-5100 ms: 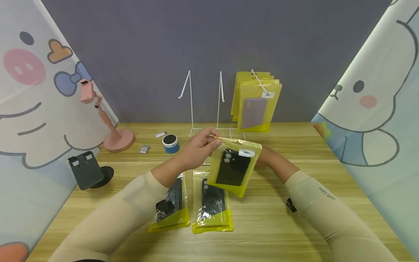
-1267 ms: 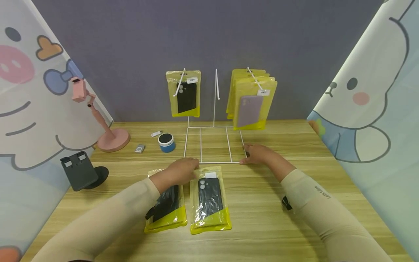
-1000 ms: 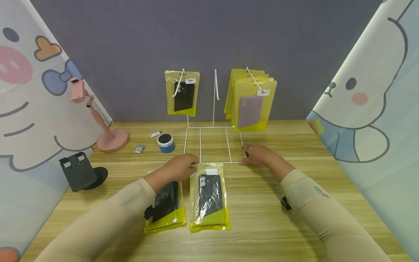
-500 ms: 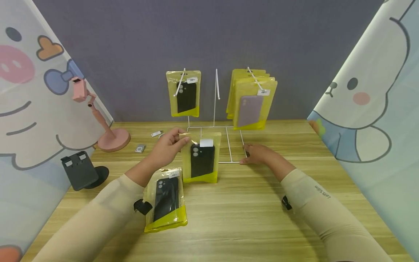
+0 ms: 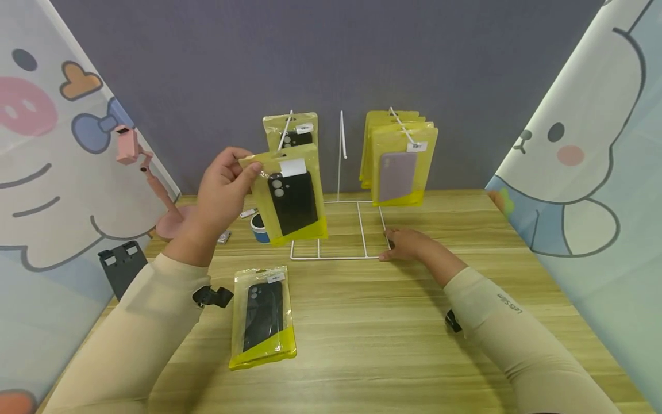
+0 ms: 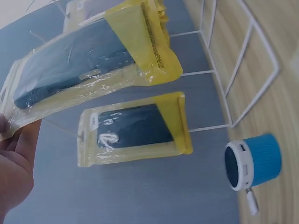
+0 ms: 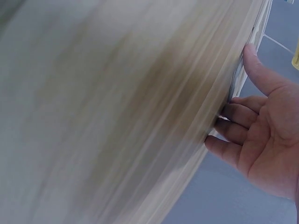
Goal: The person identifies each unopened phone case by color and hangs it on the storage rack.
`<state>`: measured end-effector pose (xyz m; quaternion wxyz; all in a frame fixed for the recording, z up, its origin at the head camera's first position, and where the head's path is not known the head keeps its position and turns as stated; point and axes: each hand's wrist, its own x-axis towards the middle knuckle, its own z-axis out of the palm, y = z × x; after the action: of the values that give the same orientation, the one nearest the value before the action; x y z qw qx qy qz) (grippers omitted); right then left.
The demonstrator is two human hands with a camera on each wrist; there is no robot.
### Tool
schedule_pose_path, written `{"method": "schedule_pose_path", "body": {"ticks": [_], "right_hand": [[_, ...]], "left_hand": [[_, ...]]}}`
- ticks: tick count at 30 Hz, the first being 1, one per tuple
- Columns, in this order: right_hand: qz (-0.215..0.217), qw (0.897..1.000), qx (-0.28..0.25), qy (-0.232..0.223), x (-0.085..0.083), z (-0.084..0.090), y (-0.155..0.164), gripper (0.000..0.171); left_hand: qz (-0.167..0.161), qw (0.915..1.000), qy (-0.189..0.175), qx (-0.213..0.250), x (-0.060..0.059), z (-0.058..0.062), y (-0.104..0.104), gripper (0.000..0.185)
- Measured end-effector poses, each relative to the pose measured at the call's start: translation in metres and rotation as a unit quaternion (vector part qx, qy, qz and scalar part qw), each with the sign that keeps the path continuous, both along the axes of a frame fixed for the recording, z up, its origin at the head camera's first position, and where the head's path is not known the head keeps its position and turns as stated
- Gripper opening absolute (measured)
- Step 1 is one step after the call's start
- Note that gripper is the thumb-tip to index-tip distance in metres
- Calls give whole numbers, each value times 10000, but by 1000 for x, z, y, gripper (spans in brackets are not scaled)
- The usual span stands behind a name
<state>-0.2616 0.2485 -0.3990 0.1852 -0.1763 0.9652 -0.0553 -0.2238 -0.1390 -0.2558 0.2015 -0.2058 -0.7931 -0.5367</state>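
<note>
My left hand [image 5: 223, 183] pinches the top left corner of a clear-and-yellow pouch with a black phone case [image 5: 292, 204], raised in front of the rack's left hook. Behind it, another pouched black phone case [image 6: 135, 126] hangs on that hook, partly covered in the head view. My right hand [image 5: 408, 244] rests at the front right corner of the white wire display rack [image 5: 338, 259], its fingertips touching the base, thumb apart from the fingers. A further pouched black phone case [image 5: 264, 316] lies flat on the table, below the left hand.
Several yellow pouches, the front one with a purple phone case [image 5: 397, 175], hang on the right hook. The middle hook [image 5: 343, 135] is bare. A blue-and-white round speaker [image 6: 254, 161], a pink stand [image 5: 170, 221] and a black phone stand [image 5: 123, 267] are at the left.
My left hand has picked the right-hand pouch off the table and lifted it up and leftward to the left hook. Earlier, one pouch went onto that hook. The right hand has stayed at the rack's corner lately.
</note>
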Motion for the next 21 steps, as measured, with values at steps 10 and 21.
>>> {"method": "schedule_pose_path", "body": {"ticks": [10,21], "right_hand": [[-82,9999,-74,-90,0,-2,1,95],[-53,10000,-41,38,1,-3,0,91]], "left_hand": [[425,9980,-298,-353,-20,1,2,23],[579,9925,-611,-882,-61,6,7,34]]}}
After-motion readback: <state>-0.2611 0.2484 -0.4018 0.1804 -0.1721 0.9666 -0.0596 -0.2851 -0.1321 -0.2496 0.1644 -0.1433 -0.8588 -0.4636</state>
